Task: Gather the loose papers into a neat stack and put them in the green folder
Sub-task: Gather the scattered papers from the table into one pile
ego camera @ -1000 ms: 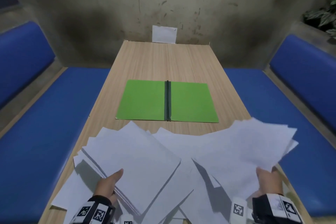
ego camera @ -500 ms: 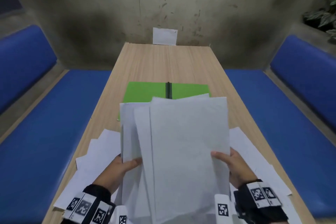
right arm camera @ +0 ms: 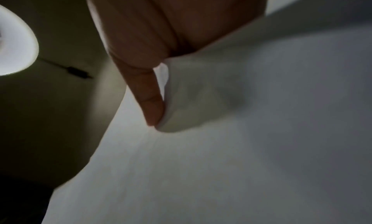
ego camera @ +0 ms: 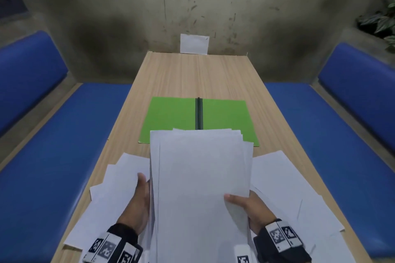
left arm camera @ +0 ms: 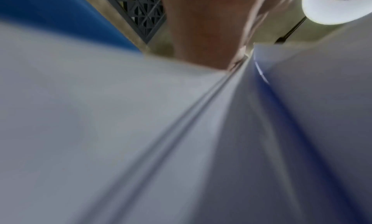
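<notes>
above the table (ego camera: 192, 74) both hands seemingly grip papers (ego camera: 201, 188)

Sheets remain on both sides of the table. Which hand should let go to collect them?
Probably left hand: it only flanks the stack, while right hand's thumb pinches it.

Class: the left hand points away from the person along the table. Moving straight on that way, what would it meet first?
Probably the loose papers lying just ahead of the left hand, with the green folder beyond; height above the table is unclear.
</notes>
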Motion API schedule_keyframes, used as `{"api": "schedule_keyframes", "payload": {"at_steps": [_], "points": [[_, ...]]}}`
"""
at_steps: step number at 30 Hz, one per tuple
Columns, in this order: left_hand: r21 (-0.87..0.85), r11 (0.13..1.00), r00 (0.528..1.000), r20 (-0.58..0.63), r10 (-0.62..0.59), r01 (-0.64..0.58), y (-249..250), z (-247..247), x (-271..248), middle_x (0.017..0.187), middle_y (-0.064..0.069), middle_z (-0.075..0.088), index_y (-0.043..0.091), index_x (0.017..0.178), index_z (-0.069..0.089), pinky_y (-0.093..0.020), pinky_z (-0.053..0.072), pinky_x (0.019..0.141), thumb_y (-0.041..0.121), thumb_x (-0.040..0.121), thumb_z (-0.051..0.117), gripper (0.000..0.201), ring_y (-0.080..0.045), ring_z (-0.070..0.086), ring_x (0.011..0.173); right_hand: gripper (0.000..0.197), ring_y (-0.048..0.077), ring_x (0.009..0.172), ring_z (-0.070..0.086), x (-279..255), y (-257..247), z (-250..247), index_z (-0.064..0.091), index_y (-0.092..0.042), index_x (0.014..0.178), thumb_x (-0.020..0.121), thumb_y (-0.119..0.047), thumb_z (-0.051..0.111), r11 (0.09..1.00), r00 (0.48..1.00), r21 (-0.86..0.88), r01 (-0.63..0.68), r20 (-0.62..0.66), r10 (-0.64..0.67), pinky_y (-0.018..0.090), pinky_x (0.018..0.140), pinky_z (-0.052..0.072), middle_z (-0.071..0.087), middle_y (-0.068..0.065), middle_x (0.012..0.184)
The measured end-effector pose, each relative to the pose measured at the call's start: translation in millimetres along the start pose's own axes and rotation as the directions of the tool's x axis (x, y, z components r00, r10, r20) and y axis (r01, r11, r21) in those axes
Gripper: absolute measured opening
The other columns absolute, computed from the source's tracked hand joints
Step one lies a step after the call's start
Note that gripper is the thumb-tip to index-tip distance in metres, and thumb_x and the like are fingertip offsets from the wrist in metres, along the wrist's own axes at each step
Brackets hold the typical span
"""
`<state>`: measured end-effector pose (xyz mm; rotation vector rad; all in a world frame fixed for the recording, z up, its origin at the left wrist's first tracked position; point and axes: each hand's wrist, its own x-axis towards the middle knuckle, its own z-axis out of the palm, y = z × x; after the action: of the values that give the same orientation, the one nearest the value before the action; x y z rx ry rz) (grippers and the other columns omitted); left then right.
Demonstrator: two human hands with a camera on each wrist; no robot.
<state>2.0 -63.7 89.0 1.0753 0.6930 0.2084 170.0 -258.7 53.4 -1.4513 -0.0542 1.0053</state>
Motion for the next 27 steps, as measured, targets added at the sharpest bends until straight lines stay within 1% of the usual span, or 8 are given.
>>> {"api": "schedule_keyframes", "payload": {"at_steps": [2,4,6,9,14,19,23,27], "points": [[0.086,0.988,0.991,-0.031,0.133,-0.130,4,2,-1,0.108,0.002,0.073,0.022,0.115,0.059,-0.038,0.047,0.096,0.079,0.051,0.058,0.086,-0.014,0.066,0.106,0.095,0.028,0.082,0.072,-6,-14,5,0.066,0.002,0.102,0.020,-0.039,0.092,0.992,0.991,-0.025,0.124,-0.045,-0.125,0.033,0.068,0.057,0.076,0.013,0.089],[0.248,0.941,0.965,-0.072,0.254,-0.229,14,6,-7,0.088,0.011,0.077,0.023,0.096,0.065,-0.020,0.054,0.078,0.064,0.035,0.081,0.076,-0.002,0.070,0.088,0.056,0.022,0.076,0.072,-19,-33,12,0.070,-0.001,0.092,0.048,-0.030,0.088,0.964,0.965,-0.058,0.260,-0.032,-0.262,0.024,0.061,0.056,0.077,0.008,0.081],[0.261,0.919,0.938,-0.100,0.332,-0.297,24,12,-14,0.072,0.025,0.073,0.030,0.085,0.062,-0.009,0.051,0.059,0.029,0.057,0.085,0.036,0.008,0.067,0.074,0.014,0.015,0.072,0.072,-34,-51,19,0.070,-0.008,0.088,0.074,-0.010,0.073,0.933,0.937,-0.087,0.351,0.024,-0.350,0.018,0.057,0.054,0.077,0.001,0.076],[0.308,0.867,0.886,-0.125,0.446,-0.393,32,13,-21,0.071,0.036,0.067,0.039,0.087,0.055,-0.016,0.046,0.063,0.003,0.071,0.074,0.043,0.017,0.062,0.068,0.019,0.001,0.071,0.069,-43,-61,20,0.067,-0.017,0.089,0.076,-0.004,0.071,0.869,0.889,-0.190,0.457,0.064,-0.454,0.013,0.059,0.052,0.075,-0.011,0.075],[0.267,0.831,0.855,-0.045,0.517,-0.489,47,20,-33,0.080,0.034,0.069,0.055,0.075,0.068,-0.005,0.050,0.062,0.052,0.034,0.086,0.045,0.013,0.064,0.077,0.051,0.000,0.076,0.067,-48,-69,27,0.062,-0.022,0.100,0.056,-0.020,0.086,0.802,0.811,-0.126,0.584,0.057,-0.582,0.014,0.065,0.052,0.072,-0.014,0.086],[0.227,0.759,0.756,-0.120,0.644,-0.610,49,21,-33,0.087,0.014,0.071,0.026,0.091,0.067,-0.010,0.052,0.067,0.072,0.038,0.074,0.070,0.002,0.064,0.078,0.075,-0.002,0.072,0.063,-51,-80,41,0.064,-0.014,0.092,0.045,-0.072,0.070,0.756,0.756,-0.030,0.654,0.003,-0.654,0.008,0.062,0.049,0.072,-0.012,0.079],[0.256,0.765,0.708,-0.289,0.645,-0.592,49,35,-27,0.064,0.021,0.067,0.016,0.071,0.064,0.000,0.043,0.060,0.029,0.074,0.073,0.016,0.009,0.057,0.061,0.022,-0.005,0.063,0.059,-45,-82,52,0.067,-0.009,0.073,0.074,-0.030,0.072,0.748,0.733,-0.095,0.657,-0.149,-0.663,0.003,0.061,0.044,0.069,-0.012,0.065],[0.303,0.777,0.669,-0.397,0.629,-0.551,46,37,-20,0.052,0.019,0.059,0.014,0.061,0.060,-0.002,0.039,0.055,0.019,0.078,0.070,0.020,0.004,0.051,0.054,0.011,-0.009,0.061,0.058,-40,-79,54,0.065,-0.016,0.077,0.078,-0.007,0.069,0.731,0.706,-0.142,0.668,-0.191,-0.682,0.001,0.060,0.043,0.065,-0.007,0.067]]}}
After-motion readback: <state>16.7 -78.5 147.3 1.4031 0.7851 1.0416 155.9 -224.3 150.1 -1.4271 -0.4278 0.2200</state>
